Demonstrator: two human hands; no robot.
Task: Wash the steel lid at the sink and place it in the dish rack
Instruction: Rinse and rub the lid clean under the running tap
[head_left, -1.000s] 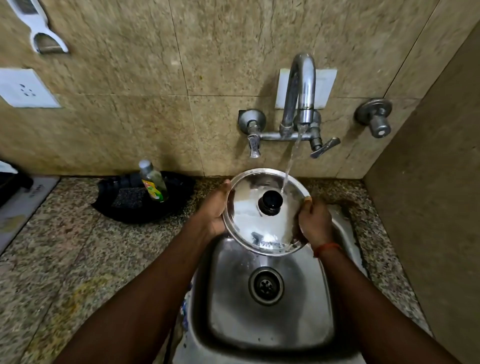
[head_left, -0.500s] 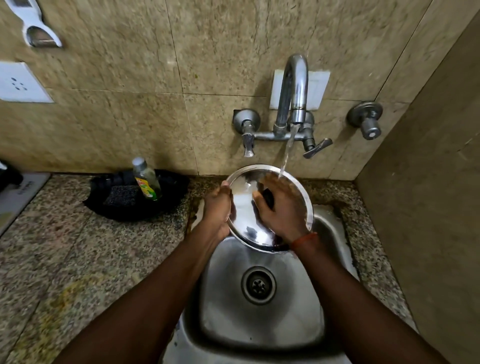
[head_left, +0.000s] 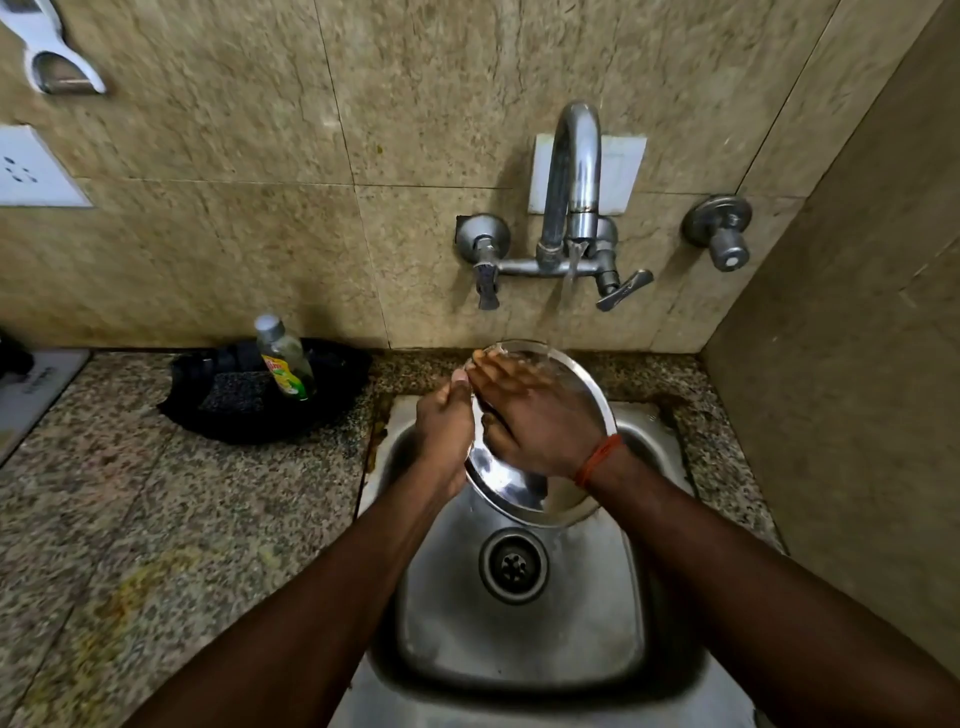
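The round steel lid (head_left: 519, 488) is held tilted over the steel sink (head_left: 613, 597), under water running from the wall tap (head_left: 574, 171). My left hand (head_left: 444, 431) grips the lid's left rim, thumb on top. My right hand (head_left: 535, 421) lies flat across the lid's face, fingers spread toward its upper left edge, and hides the black knob. No dish rack is in view.
A black bowl (head_left: 332, 395) with a scrub pad and a dish soap bottle (head_left: 285, 358) sits on the granite counter (head_left: 156, 519) left of the sink. A tiled wall (head_left: 841, 389) closes in on the right. The drain (head_left: 513, 565) is in the basin's middle.
My right hand left the lid's right rim and moved onto its face, sliding up toward the upper left. The left hand kept its grip. The knob became covered.
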